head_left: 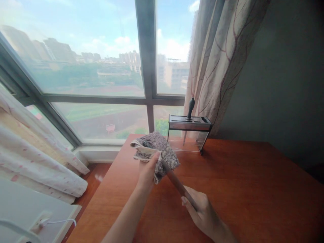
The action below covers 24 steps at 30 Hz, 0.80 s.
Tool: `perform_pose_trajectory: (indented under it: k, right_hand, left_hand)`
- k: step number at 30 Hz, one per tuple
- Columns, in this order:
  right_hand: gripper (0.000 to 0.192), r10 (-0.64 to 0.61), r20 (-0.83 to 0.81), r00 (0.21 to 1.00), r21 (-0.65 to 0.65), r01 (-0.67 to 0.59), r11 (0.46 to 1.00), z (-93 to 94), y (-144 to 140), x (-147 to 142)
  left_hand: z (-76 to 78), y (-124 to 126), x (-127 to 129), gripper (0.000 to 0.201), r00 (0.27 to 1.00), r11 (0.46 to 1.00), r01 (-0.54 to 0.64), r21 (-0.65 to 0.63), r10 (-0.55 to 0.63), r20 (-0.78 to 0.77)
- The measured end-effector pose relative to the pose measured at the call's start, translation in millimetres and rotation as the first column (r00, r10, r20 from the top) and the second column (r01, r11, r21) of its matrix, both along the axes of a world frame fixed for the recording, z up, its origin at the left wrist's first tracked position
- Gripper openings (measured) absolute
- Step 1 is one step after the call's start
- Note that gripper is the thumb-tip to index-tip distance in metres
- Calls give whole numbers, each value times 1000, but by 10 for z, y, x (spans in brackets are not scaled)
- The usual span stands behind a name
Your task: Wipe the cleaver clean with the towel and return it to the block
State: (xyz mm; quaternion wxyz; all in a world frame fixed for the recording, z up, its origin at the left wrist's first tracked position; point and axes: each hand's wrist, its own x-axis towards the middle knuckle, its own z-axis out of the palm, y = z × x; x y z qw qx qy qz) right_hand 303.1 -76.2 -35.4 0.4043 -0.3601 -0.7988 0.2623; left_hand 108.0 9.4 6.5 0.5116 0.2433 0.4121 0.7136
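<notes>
My left hand [149, 168] is closed around a folded grey-and-white cloth [162, 143], thumb on top. The cloth is wrapped over the far end of a long, narrow knife [178, 184], hiding its tip. At the near end my right hand [204, 211] grips the knife, with its fingers curled round and the handle mostly covered. The part showing between the two hands looks brownish, much like the table. Both hands are held above the wooden table, the knife slanting from lower right up to the cloth.
On the reddish-brown table [243, 179] a clear-sided knife block [189, 126] stands near the far edge, one dark-handled knife [191, 107] upright in it. Behind are a window [148, 60] and a patterned curtain [220, 57]. At lower left a plug [43, 222] sits in a wall socket.
</notes>
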Motion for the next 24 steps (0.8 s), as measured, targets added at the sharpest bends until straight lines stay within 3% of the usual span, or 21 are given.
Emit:
perform_pose_trajectory:
  k: [2,4,10,16,20,24]
  right_hand:
    - [35,29,60,998,125,-36,992,16,18,-4]
    - [38,34,82,996,161,-47,986,32,27,-1]
    - [28,17,-22,1000,84,-15,996,60,-3,24]
    - [28,60,1,998,84,-60,995,65,-20,36]
    - [25,58,-7,998,78,-57,995,80,-29,45]
    - [26,-32,-42,999,25,33,999,90,-57,37]
  left_hand:
    - [27,-7,-16,48,1000,1000,1,6,-1,-18]
    - [44,-11,-40,45,1000,1000,4,11,-3,-24]
    - [46,57,-172,35,1000,1000,-21,4,21,12]
    - [95,118,-308,36,993,995,-101,3,101,65]
    - [81,110,-272,36,990,994,-110,-9,111,93]
    - [35,50,-108,35,992,999,-34,-18,36,120]
